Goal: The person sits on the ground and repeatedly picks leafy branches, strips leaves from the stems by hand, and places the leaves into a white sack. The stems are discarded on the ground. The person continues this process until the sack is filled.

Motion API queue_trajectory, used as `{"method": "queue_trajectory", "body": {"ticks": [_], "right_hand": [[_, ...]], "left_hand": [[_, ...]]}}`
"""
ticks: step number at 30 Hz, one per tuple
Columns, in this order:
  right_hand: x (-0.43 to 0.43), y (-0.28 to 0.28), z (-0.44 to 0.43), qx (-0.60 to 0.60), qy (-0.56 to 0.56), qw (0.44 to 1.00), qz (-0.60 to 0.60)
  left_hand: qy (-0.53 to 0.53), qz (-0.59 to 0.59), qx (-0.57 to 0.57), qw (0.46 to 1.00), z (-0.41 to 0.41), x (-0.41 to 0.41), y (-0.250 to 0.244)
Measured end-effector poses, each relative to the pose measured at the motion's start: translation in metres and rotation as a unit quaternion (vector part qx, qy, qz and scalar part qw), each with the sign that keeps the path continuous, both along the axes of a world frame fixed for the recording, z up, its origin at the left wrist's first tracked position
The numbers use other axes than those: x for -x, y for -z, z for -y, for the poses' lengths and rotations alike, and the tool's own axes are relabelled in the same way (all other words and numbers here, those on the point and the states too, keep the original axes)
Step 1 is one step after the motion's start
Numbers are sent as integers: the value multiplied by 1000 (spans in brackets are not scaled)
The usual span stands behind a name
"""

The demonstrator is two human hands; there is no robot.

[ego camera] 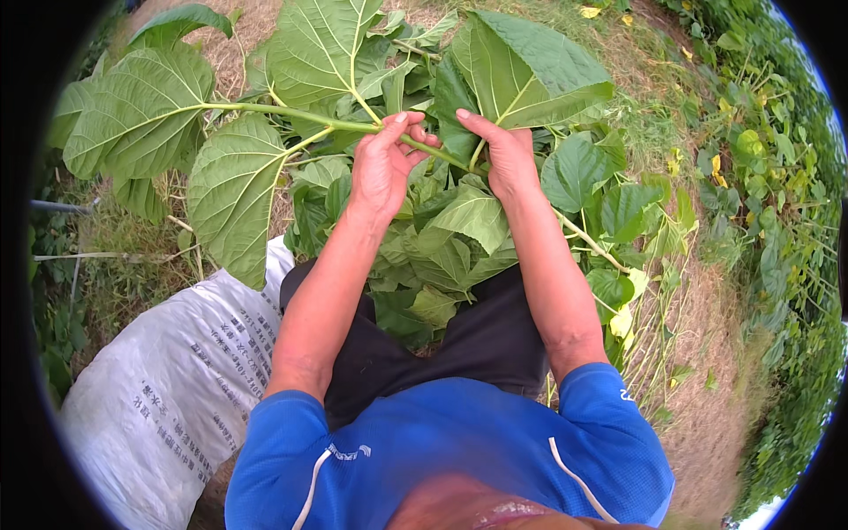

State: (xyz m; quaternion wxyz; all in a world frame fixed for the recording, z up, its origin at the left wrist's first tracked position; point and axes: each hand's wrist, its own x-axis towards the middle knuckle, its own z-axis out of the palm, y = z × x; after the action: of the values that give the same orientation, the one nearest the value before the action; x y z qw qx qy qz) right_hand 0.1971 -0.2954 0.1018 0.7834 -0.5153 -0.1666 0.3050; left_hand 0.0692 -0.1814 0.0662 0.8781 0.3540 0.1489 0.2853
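A green leafy branch (291, 114) runs across the upper middle of the view, with large broad leaves at its left end. My left hand (385, 159) holds its stem between thumb and fingers. To the right, my right hand (498, 149) grips near the stem's other end, thumb raised by the stalk of a large folded leaf (517, 73); its fingers are mostly hidden behind the leaf and the hand. Below and between my hands lies a heap of picked-looking green leaves (444, 245), reaching down between my knees.
A full white woven sack (165, 384) bearing printed writing stands at my left side. More leafy stems (589, 238) lie on dry grass at the right. Dense green plants (762, 199) line the far right edge. A thin pale strap or stake (93, 256) crosses the left edge.
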Motion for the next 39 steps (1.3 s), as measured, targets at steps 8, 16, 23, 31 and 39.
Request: {"method": "queue_trajectory", "body": {"ticks": [8, 16, 23, 31, 39], "right_hand": [[1, 4, 9, 41, -27, 998, 36], [0, -4, 10, 82, -187, 974, 96], [6, -5, 6, 6, -126, 991, 40], [0, -1, 1, -22, -28, 997, -70], [-33, 23, 2, 25, 54, 985, -165]], "left_hand": [[-7, -5, 7, 1000, 9, -1, -2], [19, 27, 51, 998, 19, -1, 2], [2, 33, 85, 996, 17, -1, -7], [16, 8, -17, 1000, 13, -6, -8], [28, -25, -33, 999, 31, -8, -19]]}}
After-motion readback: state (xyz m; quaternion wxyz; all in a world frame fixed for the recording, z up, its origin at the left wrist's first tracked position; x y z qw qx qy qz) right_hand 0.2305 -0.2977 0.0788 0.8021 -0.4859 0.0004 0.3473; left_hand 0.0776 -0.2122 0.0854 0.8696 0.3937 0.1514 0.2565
